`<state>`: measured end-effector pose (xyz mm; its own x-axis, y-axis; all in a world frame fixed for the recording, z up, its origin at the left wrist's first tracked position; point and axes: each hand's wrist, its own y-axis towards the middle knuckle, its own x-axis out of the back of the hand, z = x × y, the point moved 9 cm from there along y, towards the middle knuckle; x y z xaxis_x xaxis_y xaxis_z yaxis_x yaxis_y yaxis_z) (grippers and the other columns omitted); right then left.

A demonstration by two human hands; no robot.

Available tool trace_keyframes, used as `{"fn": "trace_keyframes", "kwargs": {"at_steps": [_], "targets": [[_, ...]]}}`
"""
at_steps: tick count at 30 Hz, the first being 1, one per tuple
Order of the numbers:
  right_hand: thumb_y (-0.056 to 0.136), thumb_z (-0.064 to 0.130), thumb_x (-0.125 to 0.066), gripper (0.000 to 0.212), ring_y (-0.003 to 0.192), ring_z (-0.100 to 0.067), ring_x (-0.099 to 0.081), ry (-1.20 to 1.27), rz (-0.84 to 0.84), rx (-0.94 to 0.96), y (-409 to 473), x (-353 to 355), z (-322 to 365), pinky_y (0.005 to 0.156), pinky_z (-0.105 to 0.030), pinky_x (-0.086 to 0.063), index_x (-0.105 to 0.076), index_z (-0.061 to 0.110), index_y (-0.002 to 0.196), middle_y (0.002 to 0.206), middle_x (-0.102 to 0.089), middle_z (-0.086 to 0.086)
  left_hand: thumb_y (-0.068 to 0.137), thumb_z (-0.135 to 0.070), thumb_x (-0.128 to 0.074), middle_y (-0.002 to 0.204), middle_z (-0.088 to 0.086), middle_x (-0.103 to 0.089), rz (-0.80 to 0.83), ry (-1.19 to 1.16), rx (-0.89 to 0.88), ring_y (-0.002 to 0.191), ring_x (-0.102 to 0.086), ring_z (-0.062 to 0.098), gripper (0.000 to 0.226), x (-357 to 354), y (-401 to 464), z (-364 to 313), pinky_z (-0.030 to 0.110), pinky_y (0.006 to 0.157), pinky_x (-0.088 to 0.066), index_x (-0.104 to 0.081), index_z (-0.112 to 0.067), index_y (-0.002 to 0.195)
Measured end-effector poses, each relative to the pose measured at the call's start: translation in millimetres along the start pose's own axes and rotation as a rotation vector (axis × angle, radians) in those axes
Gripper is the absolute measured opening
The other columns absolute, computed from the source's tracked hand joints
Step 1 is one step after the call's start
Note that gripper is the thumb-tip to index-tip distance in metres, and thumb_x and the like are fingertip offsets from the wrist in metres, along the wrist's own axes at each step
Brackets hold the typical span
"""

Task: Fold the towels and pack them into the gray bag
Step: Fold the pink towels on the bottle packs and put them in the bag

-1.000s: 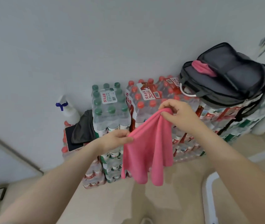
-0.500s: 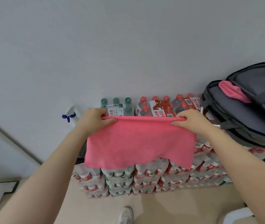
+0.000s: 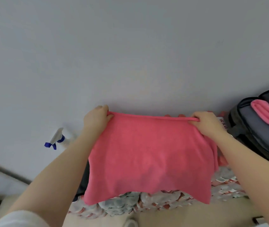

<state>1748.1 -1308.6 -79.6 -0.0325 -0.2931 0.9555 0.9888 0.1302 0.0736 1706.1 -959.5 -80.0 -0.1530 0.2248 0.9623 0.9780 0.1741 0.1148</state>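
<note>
- At the right edge of the view, the gray bag (image 3: 255, 133) lies open on stacked packs of bottled water (image 3: 155, 203), cut off by the frame.
- A rolled pink towel (image 3: 268, 113) sits in the bag's open top, partly sticking out over the rim.
- Both hands hold a second pink towel (image 3: 148, 158) spread flat in front of the wall, well left of the bag and above the bottle packs.
- The left hand (image 3: 97, 117) has its grip closed on the towel's upper left corner, thumb side towards the cloth, forearm rising from the lower left.
- The right hand (image 3: 207, 124) has its grip closed on the upper right corner, knuckles up, forearm running in from the lower right.
- The towel's top edge is stretched taut between the two hands; the rest hangs down with a few loose folds by the right wrist.
- A white spray bottle (image 3: 57, 139) with a blue trigger stands near the wall, left of the left forearm.
</note>
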Motion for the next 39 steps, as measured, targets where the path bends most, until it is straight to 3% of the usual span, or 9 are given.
{"fn": "trace_keyframes", "kwargs": {"at_steps": [7,14,17,20,23,26,29,34,39], "targets": [[0.087,0.015,-0.057,0.021,0.106,-0.033,-0.056,-0.115,0.044,-0.047,42,-14,-23,0.085,-0.037,-0.043,-0.065,0.002,0.102,0.111,-0.064,-0.019,0.092,-0.015,-0.047,0.106,0.019,-0.058,-0.101,0.076,-0.002,0.090,-0.060,0.039,0.016,-24,19,19,0.043,0.065,-0.044,-0.055,-0.002,0.096],[0.088,0.018,-0.058,0.018,0.101,-0.033,-0.058,-0.061,0.072,-0.049,56,-10,-42,0.076,-0.034,-0.042,-0.064,0.004,0.098,0.107,-0.064,-0.019,0.078,0.003,-0.053,0.095,0.028,-0.057,-0.192,0.135,0.094,0.084,-0.057,0.043,0.018,-21,10,-3,0.047,0.067,-0.046,-0.057,0.006,0.096],[0.088,0.022,-0.060,0.024,0.094,-0.031,-0.059,0.025,0.216,-0.026,55,-19,-47,0.069,-0.030,-0.036,-0.065,-0.001,0.091,0.098,-0.065,-0.021,0.074,-0.011,-0.051,0.084,0.020,-0.059,-0.275,0.001,-0.198,0.075,-0.059,0.038,0.021,-4,-14,-85,0.041,0.062,-0.048,-0.060,-0.002,0.090],[0.087,0.026,-0.063,0.027,0.079,-0.022,-0.055,0.217,0.363,-0.028,50,-13,-49,0.064,-0.028,-0.037,-0.068,-0.001,0.088,0.085,-0.064,-0.014,0.082,-0.019,-0.042,0.088,0.012,-0.061,-0.002,-0.243,-0.483,0.078,-0.058,0.029,0.025,-18,-48,-186,0.034,0.067,-0.044,-0.061,-0.007,0.093],[0.085,0.024,-0.064,0.020,0.064,-0.014,-0.055,0.528,0.592,-0.093,35,-6,-47,0.059,-0.024,-0.045,-0.066,0.005,0.079,0.068,-0.062,-0.005,0.088,-0.013,-0.050,0.094,0.013,-0.060,0.233,-0.340,-0.525,0.087,-0.056,0.030,0.017,-51,-70,-256,0.036,0.077,-0.041,-0.062,-0.005,0.098],[0.091,0.013,-0.054,0.017,0.050,-0.007,-0.057,0.820,0.865,-0.167,13,-8,-38,0.049,-0.021,-0.050,-0.060,0.010,0.075,0.056,-0.062,0.002,0.090,-0.019,-0.052,0.103,0.012,-0.060,0.271,-0.388,-0.424,0.096,-0.056,0.029,0.021,-73,-87,-292,0.037,0.084,-0.042,-0.061,-0.008,0.105],[0.097,0.009,-0.041,0.020,0.061,-0.011,-0.060,1.012,0.984,-0.207,-1,-8,-32,0.056,-0.026,-0.057,-0.057,0.007,0.085,0.072,-0.061,-0.004,0.087,-0.038,-0.056,0.109,0.006,-0.057,0.193,-0.441,-0.200,0.098,-0.056,0.026,0.035,-82,-99,-301,0.040,0.083,-0.046,-0.056,-0.013,0.111],[0.101,0.015,-0.031,0.024,0.070,-0.012,-0.055,1.039,0.921,-0.254,-5,-7,-34,0.060,-0.024,-0.051,-0.052,0.007,0.092,0.081,-0.056,-0.004,0.075,-0.050,-0.065,0.128,0.006,-0.041,0.163,-0.272,0.014,0.100,-0.056,0.032,0.067,-97,-111,-312,0.042,0.080,-0.048,-0.043,-0.009,0.123],[0.100,0.013,-0.032,0.027,0.068,-0.013,-0.053,1.018,0.692,-0.238,14,4,-50,0.041,-0.018,-0.049,-0.050,0.012,0.081,0.079,-0.054,-0.004,0.080,-0.016,-0.056,0.108,0.010,-0.046,-0.021,-0.410,0.134,0.090,-0.052,0.033,0.028,-84,-127,-311,0.039,0.068,-0.041,-0.046,-0.005,0.103]]}}
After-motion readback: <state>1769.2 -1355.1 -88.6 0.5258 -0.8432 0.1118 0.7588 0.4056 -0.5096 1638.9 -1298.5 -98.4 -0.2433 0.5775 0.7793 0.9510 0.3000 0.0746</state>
